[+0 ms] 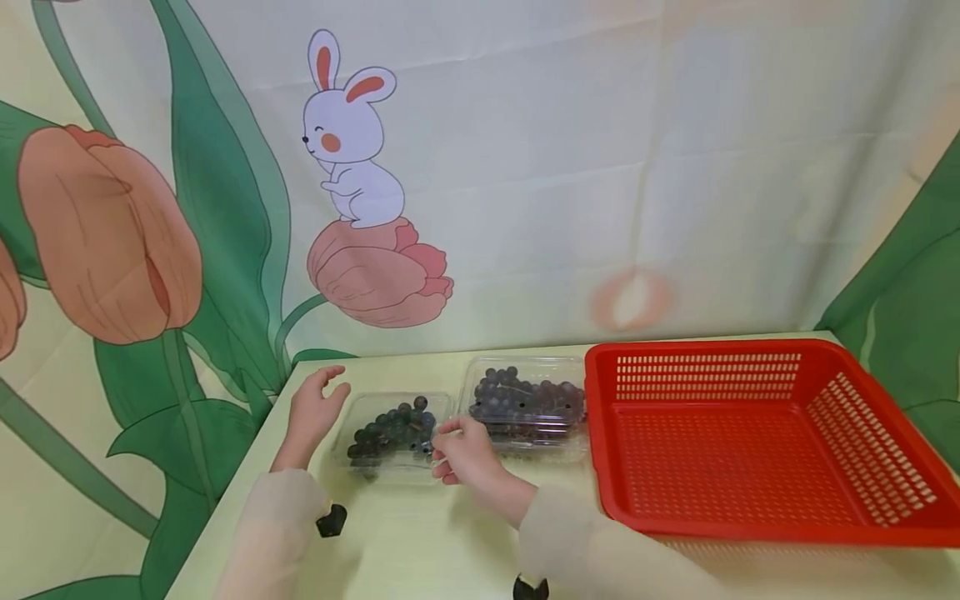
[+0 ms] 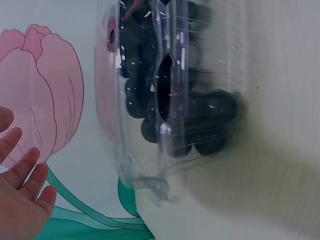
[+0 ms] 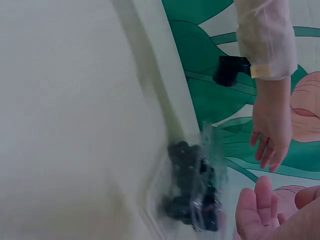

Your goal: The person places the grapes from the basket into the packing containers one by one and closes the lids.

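A clear plastic clamshell box (image 1: 360, 408) of dark grapes (image 1: 393, 429) lies on the table between the two hands, and its lid looks closed. My left hand (image 1: 311, 412) hovers by the box's left side with fingers loosely bent and nothing in them. Over the right edge of that box is my right hand (image 1: 468, 454), its fingers lightly curled. In the right wrist view the right hand (image 3: 262, 215) appears apart from the box (image 3: 195, 190). The left wrist view shows the grapes (image 2: 215, 107) through the box's side, with the left hand (image 2: 25, 195) away from the plastic.
Behind the right hand, more clear grape boxes (image 1: 525, 404) appear stacked. A red plastic basket (image 1: 720, 525) with slotted walls stands to their right, close against them. A printed cloth (image 1: 525, 208) with tulips and a rabbit hangs behind the pale table (image 1: 405, 550).
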Available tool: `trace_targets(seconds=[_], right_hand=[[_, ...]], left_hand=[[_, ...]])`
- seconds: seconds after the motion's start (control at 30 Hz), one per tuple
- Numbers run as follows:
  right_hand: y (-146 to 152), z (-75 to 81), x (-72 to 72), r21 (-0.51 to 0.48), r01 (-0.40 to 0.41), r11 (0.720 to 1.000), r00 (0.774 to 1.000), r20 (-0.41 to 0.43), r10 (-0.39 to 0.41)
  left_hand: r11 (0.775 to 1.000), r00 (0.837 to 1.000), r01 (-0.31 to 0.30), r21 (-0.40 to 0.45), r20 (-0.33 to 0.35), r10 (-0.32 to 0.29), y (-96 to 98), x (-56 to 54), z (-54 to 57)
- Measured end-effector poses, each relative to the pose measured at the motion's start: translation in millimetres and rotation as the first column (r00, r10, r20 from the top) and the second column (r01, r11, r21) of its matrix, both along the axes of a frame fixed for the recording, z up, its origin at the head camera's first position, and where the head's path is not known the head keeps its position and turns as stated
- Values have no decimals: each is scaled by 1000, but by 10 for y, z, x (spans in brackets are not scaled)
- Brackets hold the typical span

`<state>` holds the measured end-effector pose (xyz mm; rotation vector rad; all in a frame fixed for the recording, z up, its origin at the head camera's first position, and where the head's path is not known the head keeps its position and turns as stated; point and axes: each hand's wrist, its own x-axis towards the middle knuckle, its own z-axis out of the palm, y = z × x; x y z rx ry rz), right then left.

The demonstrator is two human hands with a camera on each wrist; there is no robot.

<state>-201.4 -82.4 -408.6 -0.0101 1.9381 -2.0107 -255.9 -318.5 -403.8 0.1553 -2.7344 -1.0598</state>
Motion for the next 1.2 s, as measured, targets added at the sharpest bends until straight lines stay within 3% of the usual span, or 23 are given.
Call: trace_targets(seconds=[0.2,0.33,0.43,0.53,0.73,0.83,0.97,1.2], right_hand=[[310,310,-129,109,-27,994,993,-115,40],[617,510,-253,228,-11,974,975,-215,61],[885,626,-343,355,29,934,952,-295,83],[1170,707,-437,475,78,877,925,-361,114],[1776,817,-686,606,142,783,901,-407,152],[2071,867,-805,667,199,718,889,-432,155],[2401,892,-921,753,284,594,866,-467,178],[2836,700,-1056,820,452,351,803,-546,240]], left_hand=[[987,998,52,-151,-21,-56,91,-98,110],[954,994,106,-282,-9,-113,98,-124,175],[903,989,141,-406,19,-146,63,-127,217],[849,986,162,-504,54,-156,2,-119,250],[788,982,187,-586,110,-151,-135,-102,275],[770,985,171,-615,96,-142,-176,-105,270],[768,990,139,-625,71,-122,-198,-125,222],[825,996,87,-559,33,-83,-154,-165,0]])
